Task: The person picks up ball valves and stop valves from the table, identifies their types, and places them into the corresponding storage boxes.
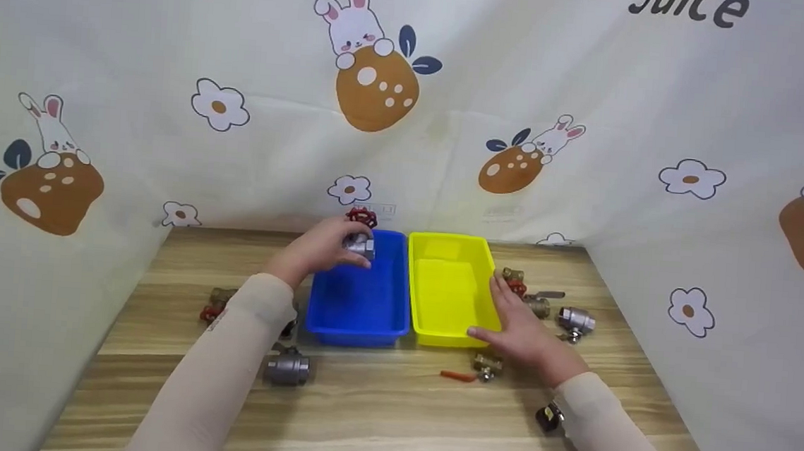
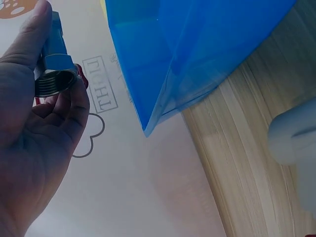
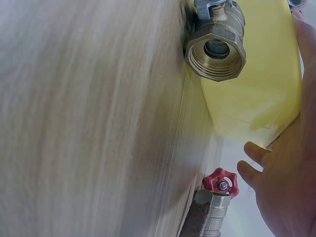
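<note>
My left hand point(image 1: 326, 245) grips a silvery valve point(image 1: 364, 246) with a red handwheel point(image 1: 362, 216), above the far part of the blue bin point(image 1: 355, 337). In the left wrist view the threaded mouth of this valve point(image 2: 57, 84) shows between thumb and fingers. My right hand point(image 1: 522, 329), fingers straight and spread, rests at the right side of the yellow bin point(image 1: 445, 339). Beneath that hand, near the bin's front corner, lies a brass ball valve point(image 1: 487, 364) with an orange lever. The inside of the yellow bin shows no valves.
Right of the yellow bin lie a red-wheeled valve point(image 1: 513, 279), a brass lever valve point(image 1: 538, 306) and a steel ball valve point(image 1: 577, 319). Left of the blue bin are a steel valve point(image 1: 287, 368) and a red-wheeled one point(image 1: 212, 311), partly behind the left sleeve. A printed cloth point(image 1: 272, 160) hangs behind.
</note>
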`<move>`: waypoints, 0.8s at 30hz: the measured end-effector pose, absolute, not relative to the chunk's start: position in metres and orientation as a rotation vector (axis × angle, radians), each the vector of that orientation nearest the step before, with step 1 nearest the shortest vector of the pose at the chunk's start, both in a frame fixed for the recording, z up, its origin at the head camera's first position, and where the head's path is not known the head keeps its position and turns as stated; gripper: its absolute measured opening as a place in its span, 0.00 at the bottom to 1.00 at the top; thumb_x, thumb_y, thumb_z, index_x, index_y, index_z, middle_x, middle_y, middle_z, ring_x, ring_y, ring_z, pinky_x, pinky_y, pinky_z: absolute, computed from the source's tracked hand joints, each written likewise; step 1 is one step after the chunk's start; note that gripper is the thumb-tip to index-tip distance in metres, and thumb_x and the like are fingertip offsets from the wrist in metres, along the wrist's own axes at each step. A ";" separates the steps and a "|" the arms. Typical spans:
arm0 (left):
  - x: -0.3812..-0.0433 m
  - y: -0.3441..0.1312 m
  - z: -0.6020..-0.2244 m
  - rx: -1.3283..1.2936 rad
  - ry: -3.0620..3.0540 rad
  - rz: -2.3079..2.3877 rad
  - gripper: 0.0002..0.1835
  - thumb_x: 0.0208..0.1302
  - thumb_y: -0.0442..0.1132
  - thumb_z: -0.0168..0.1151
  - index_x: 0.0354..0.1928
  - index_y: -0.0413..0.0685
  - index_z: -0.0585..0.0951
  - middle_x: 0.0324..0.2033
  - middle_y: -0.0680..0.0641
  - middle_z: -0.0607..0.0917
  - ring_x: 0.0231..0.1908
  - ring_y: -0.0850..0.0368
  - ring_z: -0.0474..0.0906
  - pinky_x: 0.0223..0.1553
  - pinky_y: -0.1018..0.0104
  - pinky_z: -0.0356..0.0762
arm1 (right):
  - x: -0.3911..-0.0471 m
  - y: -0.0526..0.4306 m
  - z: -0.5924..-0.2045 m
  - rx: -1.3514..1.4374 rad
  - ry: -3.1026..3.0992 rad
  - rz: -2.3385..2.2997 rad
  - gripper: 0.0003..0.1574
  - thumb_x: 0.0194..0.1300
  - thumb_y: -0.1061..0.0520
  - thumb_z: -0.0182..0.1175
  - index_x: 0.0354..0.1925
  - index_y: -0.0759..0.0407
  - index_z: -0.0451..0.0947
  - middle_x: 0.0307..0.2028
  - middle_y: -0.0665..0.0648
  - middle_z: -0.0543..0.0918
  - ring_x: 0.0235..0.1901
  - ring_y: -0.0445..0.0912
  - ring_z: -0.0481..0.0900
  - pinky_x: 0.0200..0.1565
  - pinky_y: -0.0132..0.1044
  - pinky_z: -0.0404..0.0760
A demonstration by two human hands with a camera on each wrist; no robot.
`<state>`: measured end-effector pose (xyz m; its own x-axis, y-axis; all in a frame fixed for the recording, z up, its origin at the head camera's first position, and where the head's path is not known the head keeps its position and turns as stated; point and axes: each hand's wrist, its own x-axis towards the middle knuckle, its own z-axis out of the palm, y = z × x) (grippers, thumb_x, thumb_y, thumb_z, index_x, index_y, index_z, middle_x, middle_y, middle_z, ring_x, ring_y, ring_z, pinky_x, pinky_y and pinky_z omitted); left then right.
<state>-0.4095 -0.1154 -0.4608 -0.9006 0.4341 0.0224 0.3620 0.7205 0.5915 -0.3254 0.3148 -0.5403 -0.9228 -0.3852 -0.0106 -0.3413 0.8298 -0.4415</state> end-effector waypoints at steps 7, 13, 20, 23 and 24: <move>-0.411 -0.111 -0.461 0.631 2.781 0.926 0.33 0.68 0.54 0.80 0.72 0.58 0.83 0.70 0.40 0.78 0.67 0.37 0.73 0.71 0.35 0.76 | -0.326 0.315 -0.540 -0.570 2.904 -0.684 0.73 0.75 0.26 0.65 0.90 0.56 0.34 0.89 0.51 0.28 0.87 0.65 0.40 0.81 0.67 0.49; -0.413 -0.106 -0.461 0.605 2.768 0.920 0.31 0.70 0.50 0.80 0.73 0.58 0.82 0.70 0.42 0.78 0.67 0.38 0.73 0.72 0.35 0.75 | -0.325 0.316 -0.539 -0.561 2.896 -0.692 0.73 0.75 0.26 0.65 0.91 0.56 0.34 0.89 0.51 0.28 0.87 0.66 0.40 0.82 0.67 0.47; -0.416 -0.101 -0.462 0.635 2.745 0.891 0.33 0.71 0.50 0.79 0.75 0.56 0.81 0.68 0.42 0.81 0.64 0.40 0.76 0.71 0.36 0.77 | -0.328 0.317 -0.540 -0.566 2.911 -0.695 0.74 0.74 0.25 0.65 0.90 0.62 0.37 0.89 0.56 0.31 0.87 0.66 0.41 0.82 0.67 0.49; -0.416 -0.101 -0.462 0.624 2.727 0.883 0.33 0.71 0.49 0.80 0.75 0.55 0.81 0.68 0.43 0.81 0.63 0.40 0.78 0.71 0.37 0.78 | -0.329 0.314 -0.542 -0.583 2.904 -0.697 0.74 0.75 0.26 0.65 0.90 0.63 0.36 0.89 0.57 0.31 0.87 0.66 0.41 0.82 0.67 0.49; -0.416 -0.102 -0.462 0.611 2.722 0.880 0.33 0.70 0.49 0.80 0.75 0.56 0.81 0.68 0.43 0.82 0.63 0.40 0.78 0.71 0.37 0.78 | -0.329 0.314 -0.542 -0.580 2.899 -0.696 0.74 0.75 0.27 0.65 0.90 0.62 0.36 0.89 0.55 0.30 0.87 0.65 0.40 0.82 0.66 0.48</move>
<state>-0.4156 -0.1018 -0.4622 -0.8906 0.4484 -0.0752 0.3195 0.7349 0.5983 -0.3288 0.3136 -0.5419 -0.9218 -0.3874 -0.0126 -0.3395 0.8225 -0.4563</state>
